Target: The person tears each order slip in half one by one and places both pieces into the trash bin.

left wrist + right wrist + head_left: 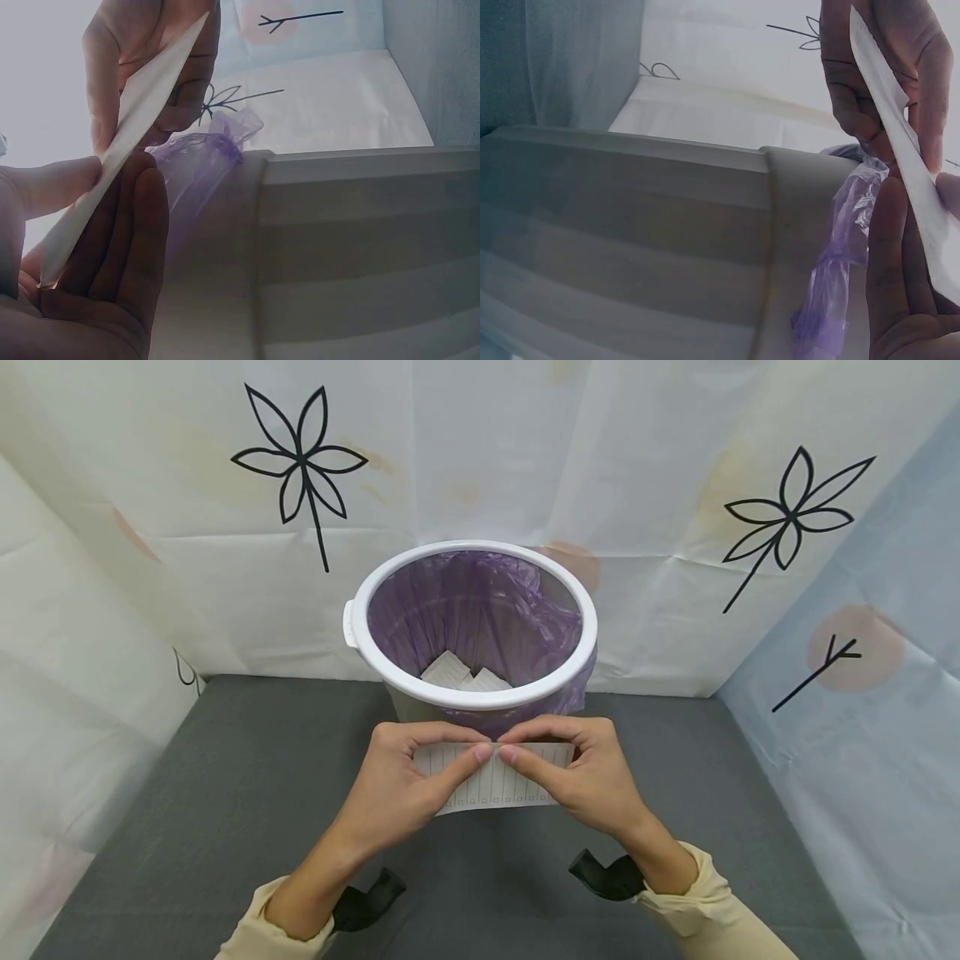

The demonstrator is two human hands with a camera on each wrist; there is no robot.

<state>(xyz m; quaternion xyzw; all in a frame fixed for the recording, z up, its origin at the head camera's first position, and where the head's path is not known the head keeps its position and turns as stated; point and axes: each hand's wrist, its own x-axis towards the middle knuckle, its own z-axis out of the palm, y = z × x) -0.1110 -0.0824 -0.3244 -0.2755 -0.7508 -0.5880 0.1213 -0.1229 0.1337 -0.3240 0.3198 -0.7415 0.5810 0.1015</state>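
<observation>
A lined strip of white paper (491, 783) is held level in front of the bin, by its upper edge. My left hand (408, 785) pinches it near the middle between thumb and fingers. Close beside it, thumb tip almost touching the other thumb, my right hand (592, 777) pinches the same edge. Both wrist views show the paper (124, 157) edge-on with fingers behind it. Just beyond the hands stands a round bin with a white rim (480, 700) and a purple plastic bag (480, 585) lining it.
White paper pieces (447, 670) lie inside the bin. The bin stands on a dark grey tabletop (262, 777), against a pale cloth backdrop (480, 452) with leaf drawings. Black straps (367, 902) hang at both wrists.
</observation>
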